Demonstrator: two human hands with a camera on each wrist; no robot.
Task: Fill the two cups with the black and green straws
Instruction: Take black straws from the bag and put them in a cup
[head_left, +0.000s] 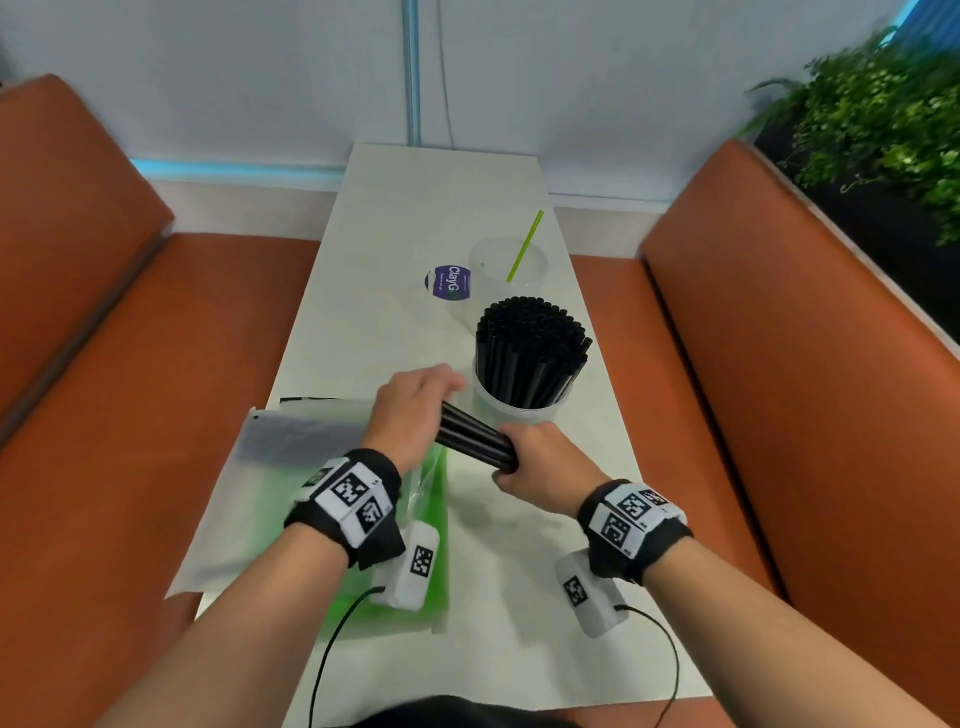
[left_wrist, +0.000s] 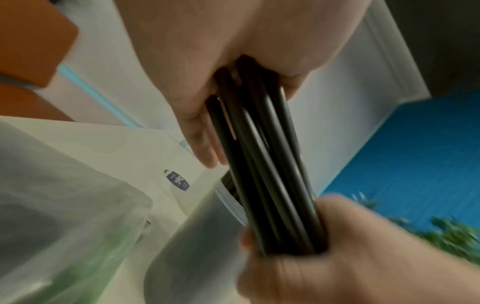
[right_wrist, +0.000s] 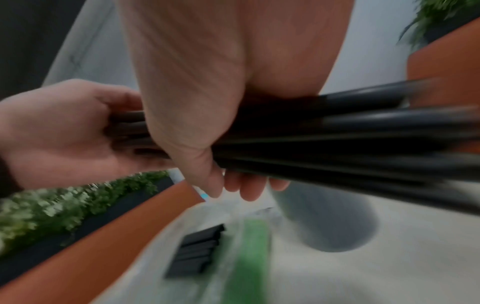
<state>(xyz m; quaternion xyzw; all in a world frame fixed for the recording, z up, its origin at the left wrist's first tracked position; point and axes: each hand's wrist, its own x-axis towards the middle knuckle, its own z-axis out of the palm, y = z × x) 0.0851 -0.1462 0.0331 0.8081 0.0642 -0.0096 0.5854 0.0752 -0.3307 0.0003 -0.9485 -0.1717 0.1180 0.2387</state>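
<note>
Item: bundle of black straws (head_left: 475, 439), held level above the near middle of the tabletop (head_left: 395, 208), just in front of the near cup (head_left: 511, 410).
Holders: right hand (head_left: 540, 467), fingers (right_wrist: 249, 189) curled and clamped round one end; left hand (head_left: 410, 410), palm cupped against the other end, its fingers (left_wrist: 205, 144) fairly straight alongside the straws.
Stock placed: near cup, by the right edge, packed with upright black straws; far cup (head_left: 511, 265) beyond it holds a single green straw (head_left: 524, 247).
Stock remaining: clear bags at the near left corner, one with black straws (right_wrist: 197, 251), one with green straws (head_left: 431, 499).
Handling, as judged: very light, thin-walled, stiff along the length but crushable; smooth and likely to slide past one another and fan out. Best gripped round the middle or lower part of the bundle, firmly without squeezing flat, ends squared against a palm before lowering.
Caution: the near cup looks almost full; extra straws may jam or tip it.
</note>
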